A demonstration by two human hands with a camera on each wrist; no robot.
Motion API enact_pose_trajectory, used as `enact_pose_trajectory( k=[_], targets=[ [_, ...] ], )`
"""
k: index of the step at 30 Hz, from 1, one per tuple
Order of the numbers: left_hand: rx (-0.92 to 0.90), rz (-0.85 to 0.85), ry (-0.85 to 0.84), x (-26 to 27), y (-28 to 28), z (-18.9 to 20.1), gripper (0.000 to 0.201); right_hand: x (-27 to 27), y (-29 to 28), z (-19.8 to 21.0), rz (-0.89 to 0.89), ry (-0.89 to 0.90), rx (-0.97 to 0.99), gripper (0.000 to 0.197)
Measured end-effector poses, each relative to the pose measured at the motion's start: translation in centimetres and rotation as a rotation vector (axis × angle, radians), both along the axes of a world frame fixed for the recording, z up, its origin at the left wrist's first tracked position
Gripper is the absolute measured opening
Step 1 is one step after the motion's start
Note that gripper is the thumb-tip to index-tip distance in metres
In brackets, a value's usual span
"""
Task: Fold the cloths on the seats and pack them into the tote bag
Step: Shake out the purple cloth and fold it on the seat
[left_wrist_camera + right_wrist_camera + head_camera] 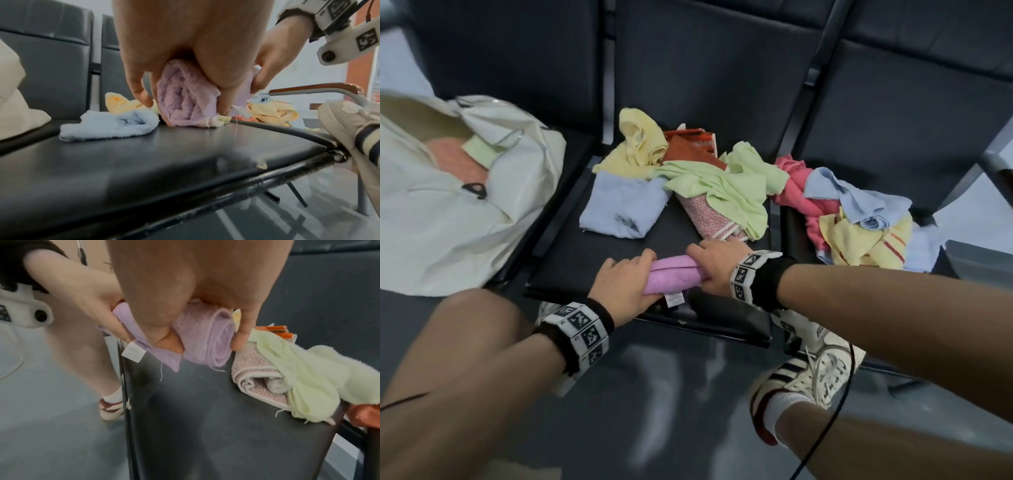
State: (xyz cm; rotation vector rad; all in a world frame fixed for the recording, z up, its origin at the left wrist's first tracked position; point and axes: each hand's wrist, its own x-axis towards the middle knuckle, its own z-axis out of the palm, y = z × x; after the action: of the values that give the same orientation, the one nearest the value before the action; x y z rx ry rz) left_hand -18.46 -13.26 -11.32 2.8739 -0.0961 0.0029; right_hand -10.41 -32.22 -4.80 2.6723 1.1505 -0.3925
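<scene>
A rolled lilac cloth (674, 274) lies near the front edge of the middle black seat (592, 253). My left hand (625, 286) grips its left end and my right hand (714, 262) grips its right end. The left wrist view shows the lilac roll's (180, 100) spiral end under my left hand (176, 65). In the right wrist view my right hand (197, 308) curls round the roll (207, 337), whose white label (133, 352) hangs down. The cream tote bag (448, 212) stands open on the left seat with folded cloths inside.
Behind the roll lie a folded blue cloth (621, 204), yellow (637, 144), orange (688, 144), green (726, 181) and speckled pink (709, 216) cloths. More pink, blue and yellow cloths (856, 222) are heaped on the right seat. My knee and sneakers (815, 370) are by the seat front.
</scene>
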Motion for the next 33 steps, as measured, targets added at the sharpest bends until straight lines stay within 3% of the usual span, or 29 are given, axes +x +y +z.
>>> enact_pose_trajectory(
  k=[5,9,12,23,27,29,33],
  targets=[
    [0.203,0.032,-0.21,-0.8,2.0,3.8,0.047,0.7,1.5,3.7,0.009,-0.064,0.146,0.045],
    [0.224,0.029,-0.264,-0.8,4.1,7.2,0.049,1.1,3.4,6.5,0.012,-0.123,0.235,0.043],
    [0.139,0.076,-0.247,-1.0,6.1,9.4,0.054,1.4,4.8,8.5,-0.01,-0.132,0.332,0.044],
    [-0.089,0.359,-0.255,-1.8,12.8,14.2,0.016,2.2,11.1,12.7,0.051,-0.148,0.557,0.065],
    [-0.173,0.524,-0.228,-1.9,15.7,14.8,0.012,2.6,14.0,13.6,0.073,-0.147,0.556,0.068],
    [-0.243,0.615,-0.22,-1.9,17.4,14.8,0.02,2.8,15.7,13.3,0.078,-0.157,0.518,0.068],
    [-0.409,0.757,-0.167,-1.4,20.6,14.6,0.022,3.6,19.4,12.3,0.115,-0.159,0.45,0.059]
  ],
)
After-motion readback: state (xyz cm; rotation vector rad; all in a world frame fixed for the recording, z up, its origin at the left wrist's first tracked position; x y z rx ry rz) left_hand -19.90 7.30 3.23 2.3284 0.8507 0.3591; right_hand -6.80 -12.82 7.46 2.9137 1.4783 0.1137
